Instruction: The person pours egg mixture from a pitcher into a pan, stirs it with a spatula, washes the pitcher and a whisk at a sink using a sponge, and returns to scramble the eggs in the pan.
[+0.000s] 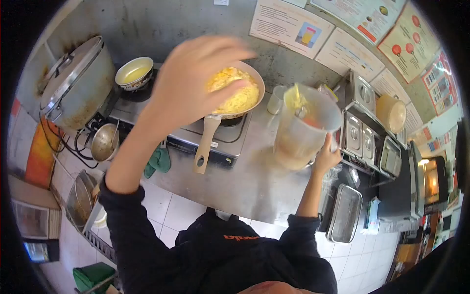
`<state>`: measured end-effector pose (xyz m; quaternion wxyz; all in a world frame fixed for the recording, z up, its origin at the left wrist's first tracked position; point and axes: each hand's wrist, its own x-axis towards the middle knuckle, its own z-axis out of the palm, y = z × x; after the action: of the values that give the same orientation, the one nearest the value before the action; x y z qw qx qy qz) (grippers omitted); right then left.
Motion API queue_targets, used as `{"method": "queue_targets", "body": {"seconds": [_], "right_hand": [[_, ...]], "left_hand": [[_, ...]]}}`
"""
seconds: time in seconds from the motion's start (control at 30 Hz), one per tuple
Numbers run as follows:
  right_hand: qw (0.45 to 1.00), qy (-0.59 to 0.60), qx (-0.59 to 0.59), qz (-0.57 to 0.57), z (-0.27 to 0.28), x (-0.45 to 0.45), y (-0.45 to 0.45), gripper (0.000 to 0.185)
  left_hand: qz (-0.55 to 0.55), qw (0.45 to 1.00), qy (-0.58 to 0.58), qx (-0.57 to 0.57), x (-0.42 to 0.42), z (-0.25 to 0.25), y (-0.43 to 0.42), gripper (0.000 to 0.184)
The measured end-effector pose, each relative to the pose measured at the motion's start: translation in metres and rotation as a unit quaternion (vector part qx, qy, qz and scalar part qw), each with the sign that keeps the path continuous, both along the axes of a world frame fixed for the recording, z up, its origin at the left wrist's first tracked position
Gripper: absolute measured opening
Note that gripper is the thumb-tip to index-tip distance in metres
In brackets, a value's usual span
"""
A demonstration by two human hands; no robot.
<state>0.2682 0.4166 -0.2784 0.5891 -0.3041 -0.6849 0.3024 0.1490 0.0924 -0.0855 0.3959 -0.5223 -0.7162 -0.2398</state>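
Note:
My left hand [193,81] is raised over the frying pan [205,144], its thumb and fingers apart and blurred by motion. Nothing shows between them. A yellow egg mixture [243,102] covers the pan's bottom, partly hidden behind the hand. The pan rests on a gas stove [188,139] with its beige handle toward me. To the right, my right hand [327,159] grips the handle of a translucent plastic pitcher [293,139], held tilted above the steel counter. Yellow residue coats the pitcher's inner wall; something orange and a metal utensil seem to be inside.
A small yellow-lined bowl [134,73] sits on the back left burner, beside a large lidded pot [78,81]. Behind the pitcher stands a clear cup [277,99]. Steel containers [360,132] line the right, with a metal tray [344,214] below. A green cloth [157,160] hangs at the stove's front.

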Motion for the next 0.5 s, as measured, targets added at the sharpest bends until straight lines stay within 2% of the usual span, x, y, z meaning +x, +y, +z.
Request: {"method": "queue_targets", "body": {"seconds": [0.03, 0.07, 0.1, 0.13, 0.17, 0.2, 0.23, 0.27, 0.3, 0.37, 0.43, 0.47, 0.5], "right_hand": [[0.999, -0.026, -0.023, -0.025, -0.015, 0.007, 0.0, 0.036], [0.997, -0.03, -0.062, -0.034, -0.037, 0.011, 0.008, 0.036], [0.993, -0.034, -0.102, -0.043, -0.053, 0.014, 0.015, 0.036], [0.996, 0.001, -0.079, -0.038, -0.056, 0.015, 0.014, 0.037], [0.997, 0.036, -0.056, -0.035, -0.055, 0.016, 0.01, 0.038], [0.994, 0.058, -0.095, -0.007, -0.051, 0.016, 0.003, 0.04], [0.993, 0.058, -0.098, 0.002, -0.059, 0.014, 0.004, 0.04], [0.995, 0.039, -0.087, -0.043, -0.069, 0.012, 0.008, 0.04], [0.993, 0.021, -0.073, -0.089, -0.076, 0.011, 0.009, 0.041], [0.993, 0.029, -0.092, -0.07, -0.084, 0.015, 0.003, 0.044], [0.992, -0.048, -0.082, -0.083, -0.093, 0.025, 0.003, 0.04], [0.987, -0.006, 0.018, -0.157, -0.094, 0.031, 0.0, 0.034], [0.965, 0.037, 0.117, -0.231, -0.09, 0.032, -0.008, 0.028]], "left_hand": [[0.045, 0.997, -0.036, 0.043, 0.002, -0.021, -0.024, 0.027], [0.125, 0.975, -0.147, 0.109, 0.009, -0.044, -0.046, 0.025], [0.173, 0.938, -0.237, 0.187, 0.001, -0.076, -0.07, 0.021], [0.244, 0.9, -0.268, 0.244, -0.021, -0.13, -0.101, 0.023], [0.334, 0.847, -0.334, 0.243, -0.033, -0.179, -0.126, 0.033], [0.37, 0.824, -0.372, 0.214, -0.055, -0.256, -0.157, 0.041], [0.402, 0.798, -0.41, 0.184, -0.067, -0.306, -0.18, 0.049], [0.356, 0.703, -0.58, 0.207, -0.054, -0.305, -0.176, 0.055], [0.292, 0.58, -0.727, 0.223, -0.043, -0.301, -0.161, 0.061], [0.142, 0.475, -0.824, 0.274, -0.044, -0.31, -0.146, 0.062], [0.069, 0.444, -0.848, 0.281, -0.051, -0.31, -0.137, 0.051], [0.066, 0.446, -0.846, 0.284, -0.055, -0.315, -0.139, 0.051], [0.035, 0.44, -0.844, 0.304, -0.061, -0.32, -0.143, 0.043]]}}
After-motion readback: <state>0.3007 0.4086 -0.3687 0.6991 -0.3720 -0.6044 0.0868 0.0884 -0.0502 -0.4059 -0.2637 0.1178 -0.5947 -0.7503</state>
